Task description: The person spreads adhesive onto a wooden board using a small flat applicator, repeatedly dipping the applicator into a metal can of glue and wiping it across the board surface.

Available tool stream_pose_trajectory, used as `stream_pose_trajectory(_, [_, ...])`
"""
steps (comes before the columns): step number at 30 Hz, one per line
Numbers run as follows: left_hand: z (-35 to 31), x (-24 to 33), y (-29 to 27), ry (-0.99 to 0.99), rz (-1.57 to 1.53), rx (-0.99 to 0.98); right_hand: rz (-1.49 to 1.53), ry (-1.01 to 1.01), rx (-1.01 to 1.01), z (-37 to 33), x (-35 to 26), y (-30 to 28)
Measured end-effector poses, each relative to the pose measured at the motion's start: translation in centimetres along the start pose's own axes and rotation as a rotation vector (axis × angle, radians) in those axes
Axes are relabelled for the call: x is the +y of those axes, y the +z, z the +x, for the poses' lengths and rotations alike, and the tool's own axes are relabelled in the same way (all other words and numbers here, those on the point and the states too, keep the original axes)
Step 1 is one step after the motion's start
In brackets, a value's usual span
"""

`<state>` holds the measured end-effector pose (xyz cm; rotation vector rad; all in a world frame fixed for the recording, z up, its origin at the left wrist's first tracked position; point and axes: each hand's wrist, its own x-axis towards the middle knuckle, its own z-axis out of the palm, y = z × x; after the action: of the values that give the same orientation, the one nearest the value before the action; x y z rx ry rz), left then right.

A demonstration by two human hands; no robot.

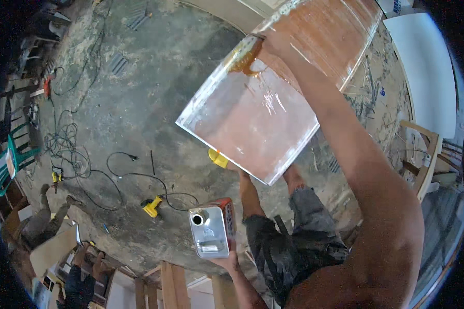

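My left hand (pixel 231 261) grips a rectangular metal can (pixel 210 236) with a silver top, an open round spout and a reddish side. The can is held low, left of my legs. My right arm reaches across a long panel (pixel 263 123) with pale edges and a brown and whitish face. At the panel's left edge is my right hand (pixel 273 42), closed around something dark and small that I cannot make out. A glossy amber liquid (pixel 247 59) lies beside it, with wet streaks running down the face.
Yellow power tools (pixel 151 206) and tangled cables (pixel 75 149) lie on the concrete floor. A yellow round object (pixel 218 158) shows under the panel's near edge. A green plastic chair (pixel 13 159) is far left. Another person (pixel 80 283) works at lower left. A white sheet (pixel 423 72) stands right.
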<state>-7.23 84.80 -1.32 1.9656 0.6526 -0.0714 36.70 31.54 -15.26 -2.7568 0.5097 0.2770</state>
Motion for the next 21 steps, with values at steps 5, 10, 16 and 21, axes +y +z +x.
stream_pose_trajectory(5, [1.2, -0.1, -1.1, -0.007, 0.147, -0.029, -0.236, -0.415, -0.101, -2.2, -1.8, 2.4])
stream_pose_trajectory(10, [-0.1, -0.5, 0.8, -0.004, 0.128, -0.034, -0.248, -0.586, -0.155, -0.8, 2.5, 1.3])
stream_pose_trajectory(16, [-2.4, 1.9, 2.9, 0.033, 0.116, 0.007, -0.334, -0.674, -0.292, -5.4, 1.4, 0.4])
stream_pose_trajectory(21, [-5.8, 2.4, 8.9, -0.131, -0.089, -0.029, -0.468, -0.521, -0.408, -16.3, 17.3, -1.0])
